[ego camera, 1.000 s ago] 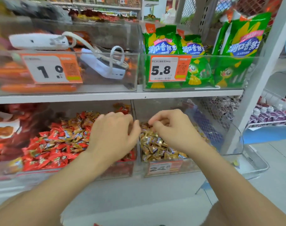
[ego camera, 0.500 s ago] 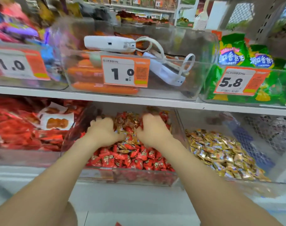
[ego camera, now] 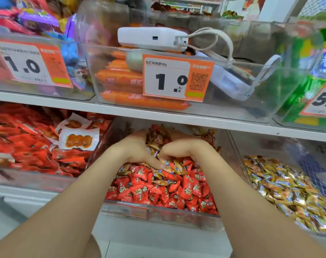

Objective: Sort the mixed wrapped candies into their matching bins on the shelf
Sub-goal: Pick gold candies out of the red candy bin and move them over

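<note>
Both of your hands sit in the clear bin of red-wrapped candies; your left hand lays its thumb flat on the heap, its fingers buried among wrappers, so its grip cannot be told; your right hand curls its fingers round gold-wrapped candies lying mixed into the red between the two hands; a heap of matching gold candies fills the next bin, just right of your right hand; above both hands, on the shelf board, orange sausages and a white power bank share a bin tagged 1.0.
</note>
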A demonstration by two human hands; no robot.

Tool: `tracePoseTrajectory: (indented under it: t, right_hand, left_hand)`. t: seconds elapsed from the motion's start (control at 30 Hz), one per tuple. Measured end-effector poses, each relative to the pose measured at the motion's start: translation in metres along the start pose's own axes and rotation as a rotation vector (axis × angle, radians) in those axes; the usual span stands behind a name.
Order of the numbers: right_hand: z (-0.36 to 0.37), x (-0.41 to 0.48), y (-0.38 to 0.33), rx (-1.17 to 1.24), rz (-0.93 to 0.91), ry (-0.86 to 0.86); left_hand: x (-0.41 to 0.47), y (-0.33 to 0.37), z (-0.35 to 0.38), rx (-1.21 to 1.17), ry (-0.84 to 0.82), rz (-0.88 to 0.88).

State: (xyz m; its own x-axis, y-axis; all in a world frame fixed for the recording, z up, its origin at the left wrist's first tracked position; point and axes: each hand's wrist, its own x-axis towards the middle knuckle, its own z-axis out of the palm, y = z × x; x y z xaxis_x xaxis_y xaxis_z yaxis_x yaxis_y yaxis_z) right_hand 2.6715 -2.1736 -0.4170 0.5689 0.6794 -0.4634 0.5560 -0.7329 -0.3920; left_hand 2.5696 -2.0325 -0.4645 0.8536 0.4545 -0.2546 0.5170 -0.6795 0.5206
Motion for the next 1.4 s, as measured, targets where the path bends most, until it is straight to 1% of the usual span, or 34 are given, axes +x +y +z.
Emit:
tracePoseTrajectory:
  t: [0.13, 0.2, 0.27, 0.33, 0.37, 0.43, 0.57, 0.67, 0.8, 0.9, 1.03, 1.13, 1.2, 1.3, 1.4]
  right_hand:
    - [0.000, -0.006, 0.005, 0.058, 0.000, -0.013]
    - [-0.002, -0.012, 0.013, 0.033, -0.094, 0.060]
    - [-0.001, -0.025, 0.019, -0.007, -0.227, 0.149]
    - [0.001, -0.037, 0.026, -0.043, -0.337, 0.172]
    - [0.001, -0.043, 0.031, -0.068, -0.360, 0.173]
    - [0.001, -0.053, 0.039, -0.100, -0.364, 0.170]
    - [0.003, -0.070, 0.051, -0.146, -0.341, 0.191]
    - [0.008, -0.074, 0.055, -0.111, -0.382, 0.283]
    - [0.021, -0.067, 0.062, -0.155, -0.463, 0.380]
    - [0.018, -0.066, 0.068, -0.148, -0.454, 0.428]
    - [0.015, -0.063, 0.075, -0.190, -0.423, 0.423]
    - [0.016, -0.058, 0.074, -0.216, -0.418, 0.427]
    - [0.018, -0.058, 0.067, -0.264, -0.425, 0.368]
    - [0.026, -0.058, 0.063, -0.344, -0.383, 0.241]
    - [0.029, -0.060, 0.066, -0.381, -0.386, 0.194]
  left_hand:
    - [-0.005, -0.003, -0.005, -0.028, 0.032, 0.052]
    - [-0.012, -0.005, -0.009, -0.037, 0.058, 0.101]
    - [-0.022, -0.005, -0.013, -0.048, 0.073, 0.176]
    - [-0.034, -0.002, -0.016, -0.054, 0.070, 0.254]
    - [-0.039, -0.001, -0.016, -0.028, 0.065, 0.282]
    - [-0.049, -0.001, -0.015, 0.033, 0.070, 0.316]
    - [-0.070, 0.000, -0.011, 0.114, 0.145, 0.340]
    - [-0.080, 0.001, -0.007, 0.138, 0.196, 0.370]
    - [-0.085, 0.004, 0.004, 0.104, 0.206, 0.412]
    - [-0.083, 0.008, 0.009, 0.137, 0.249, 0.452]
    - [-0.081, 0.013, 0.011, 0.158, 0.224, 0.494]
    - [-0.076, 0.017, 0.017, 0.242, 0.232, 0.566]
    - [-0.073, 0.020, 0.021, 0.242, 0.233, 0.600]
    - [-0.068, 0.020, 0.023, 0.173, 0.183, 0.624]
    - [-0.064, 0.019, 0.022, 0.197, 0.141, 0.593]
